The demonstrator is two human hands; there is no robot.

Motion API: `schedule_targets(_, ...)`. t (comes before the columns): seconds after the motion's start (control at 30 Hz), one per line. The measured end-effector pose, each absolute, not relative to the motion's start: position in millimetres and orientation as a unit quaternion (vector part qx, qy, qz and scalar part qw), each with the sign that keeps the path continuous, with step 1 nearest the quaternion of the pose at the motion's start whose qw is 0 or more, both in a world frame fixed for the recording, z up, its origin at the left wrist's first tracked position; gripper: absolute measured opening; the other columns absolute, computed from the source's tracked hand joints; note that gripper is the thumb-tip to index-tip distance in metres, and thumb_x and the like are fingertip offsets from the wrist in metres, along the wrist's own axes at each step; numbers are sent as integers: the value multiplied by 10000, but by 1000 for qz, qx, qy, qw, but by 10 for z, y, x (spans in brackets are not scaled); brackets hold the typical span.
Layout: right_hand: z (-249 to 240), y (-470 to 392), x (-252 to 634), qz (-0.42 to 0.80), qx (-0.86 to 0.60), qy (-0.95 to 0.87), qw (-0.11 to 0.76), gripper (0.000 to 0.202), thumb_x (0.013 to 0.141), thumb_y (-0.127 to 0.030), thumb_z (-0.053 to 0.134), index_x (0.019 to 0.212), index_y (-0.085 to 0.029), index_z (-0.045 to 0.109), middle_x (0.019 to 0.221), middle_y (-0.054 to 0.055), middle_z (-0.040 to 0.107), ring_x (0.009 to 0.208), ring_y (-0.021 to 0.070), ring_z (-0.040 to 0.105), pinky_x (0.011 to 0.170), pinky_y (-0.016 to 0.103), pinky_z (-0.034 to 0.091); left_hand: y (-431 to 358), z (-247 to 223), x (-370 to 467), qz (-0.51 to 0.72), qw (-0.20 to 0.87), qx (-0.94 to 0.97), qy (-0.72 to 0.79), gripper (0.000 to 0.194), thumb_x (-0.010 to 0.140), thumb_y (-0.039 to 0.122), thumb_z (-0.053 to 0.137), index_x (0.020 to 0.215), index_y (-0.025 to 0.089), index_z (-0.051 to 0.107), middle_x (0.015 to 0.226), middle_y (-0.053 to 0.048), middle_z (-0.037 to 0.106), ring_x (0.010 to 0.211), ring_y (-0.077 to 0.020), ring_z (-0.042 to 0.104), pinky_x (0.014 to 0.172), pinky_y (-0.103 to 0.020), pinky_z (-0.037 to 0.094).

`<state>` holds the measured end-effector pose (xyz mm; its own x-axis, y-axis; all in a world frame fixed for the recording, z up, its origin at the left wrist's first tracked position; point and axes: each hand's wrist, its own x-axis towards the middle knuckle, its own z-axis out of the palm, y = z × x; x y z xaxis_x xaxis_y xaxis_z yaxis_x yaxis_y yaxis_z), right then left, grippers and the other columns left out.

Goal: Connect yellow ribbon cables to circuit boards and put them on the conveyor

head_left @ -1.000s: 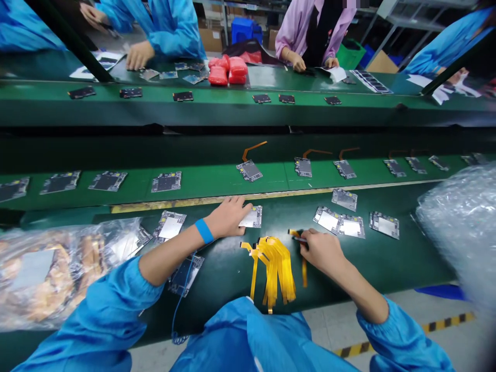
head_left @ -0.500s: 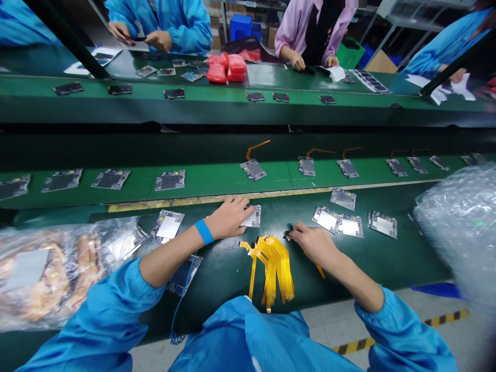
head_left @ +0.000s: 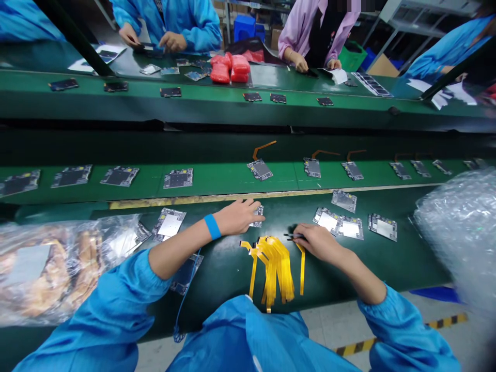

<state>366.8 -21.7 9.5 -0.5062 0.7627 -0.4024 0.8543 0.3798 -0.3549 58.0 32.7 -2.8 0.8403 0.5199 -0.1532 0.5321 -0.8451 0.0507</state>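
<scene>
My left hand (head_left: 239, 217), with a blue band at the wrist, rests its fingers on a small circuit board (head_left: 257, 217) lying on the green table. To the right, my right hand (head_left: 312, 240) is closed on dark tweezers (head_left: 293, 235). A yellow flex cable (head_left: 302, 268) hangs down beside the right fingertips; whether the tweezers grip it is unclear. Between my hands lies a fanned pile of yellow flex cables (head_left: 277, 268). Several boards with pale pads, among them one board (head_left: 382, 226), lie right of my right hand.
Boards stand along the green conveyor (head_left: 217, 181) beyond the table edge. Plastic-bagged parts (head_left: 58, 268) are at left, bubble wrap (head_left: 457, 217) at right. A blue cord (head_left: 182, 305) hangs near my left forearm. People work across the line.
The yellow cable by my right hand now shows nearly full length and hangs more upright. My left hand has shifted slightly right over the board. The conveyor boards have moved slightly right in view.
</scene>
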Motion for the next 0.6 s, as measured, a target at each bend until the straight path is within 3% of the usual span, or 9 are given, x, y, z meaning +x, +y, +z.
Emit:
schedule_targets(0.1, 5, -190, 3772, -350, 498, 793, 25, 103, 969, -287, 611, 973, -212, 682, 951, 48, 758, 843, 205, 683, 729, 282, 436, 339, -17, 611, -76, 43, 958, 271, 413, 901, 187, 605, 1290, 300, 687, 1289, -151, 583, 1085, -304, 565, 831, -387, 475)
schedule_targets(0.33, 174, -95, 3807, -544, 453, 697, -120, 432, 913, -605, 666, 842, -179, 684, 805, 41, 675, 720, 168, 573, 661, 279, 438, 386, -26, 627, -70, 62, 957, 276, 335, 848, 172, 659, 1174, 233, 706, 1204, -149, 597, 1030, -288, 560, 784, -355, 489)
schedule_targets(0.47, 339, -45, 3655, -598, 413, 672, -146, 491, 903, -658, 672, 807, -176, 667, 755, 17, 595, 670, 140, 503, 624, 271, 410, 402, -37, 639, -68, 68, 956, 277, 422, 829, 160, 671, 1243, 244, 681, 1227, -150, 587, 1052, -296, 561, 790, -357, 500)
schedule_targets(0.6, 289, 22, 3459, -610, 397, 671, -141, 499, 916, -658, 658, 807, -171, 642, 696, -17, 529, 636, 123, 445, 604, 261, 375, 419, -41, 663, -78, 74, 955, 276, 380, 822, 160, 672, 1195, 233, 688, 1224, -155, 578, 1057, -305, 568, 787, -366, 515)
